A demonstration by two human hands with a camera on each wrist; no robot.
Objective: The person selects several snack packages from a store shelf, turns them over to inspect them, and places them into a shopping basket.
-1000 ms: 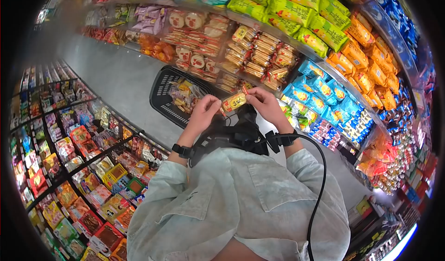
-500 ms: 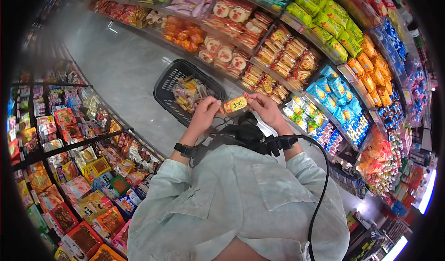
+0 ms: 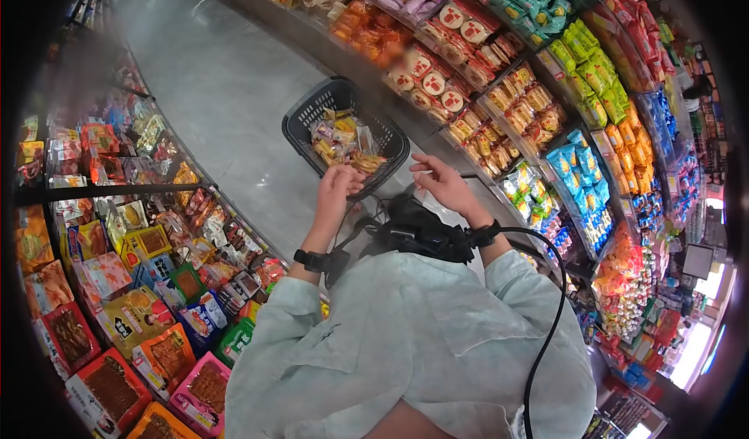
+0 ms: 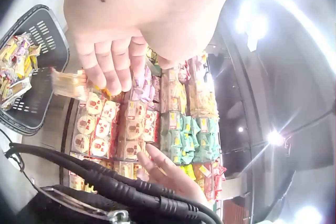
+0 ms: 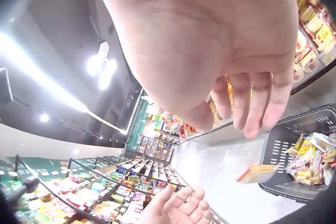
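The left hand (image 3: 337,193) is above the basket's near rim, its fingers loosely bent and holding nothing. Just past its fingertips, a yellow packet (image 3: 367,162) lies or hangs over the basket (image 3: 294,119). Clear of both hands, a blurred packet (image 4: 70,85) shows in the left wrist view, and a blurred packet (image 5: 257,173) beside the basket wall in the right wrist view. To the right of the basket, the right hand (image 3: 449,185) has relaxed, spread fingers with nothing in them. Several small wrapped snacks (image 3: 337,135) fill part of the basket.
Shelves of bagged snacks (image 3: 429,84) curve along the right side. Packaged foods (image 3: 140,310) fill the bins at the left. Grey floor (image 3: 226,72) runs between them. A black cable (image 3: 555,314) hangs from the right wrist.
Both hands have let go of the yellow packet they held between them and moved apart. The view has turned, with the basket and shelves shifting to the right.
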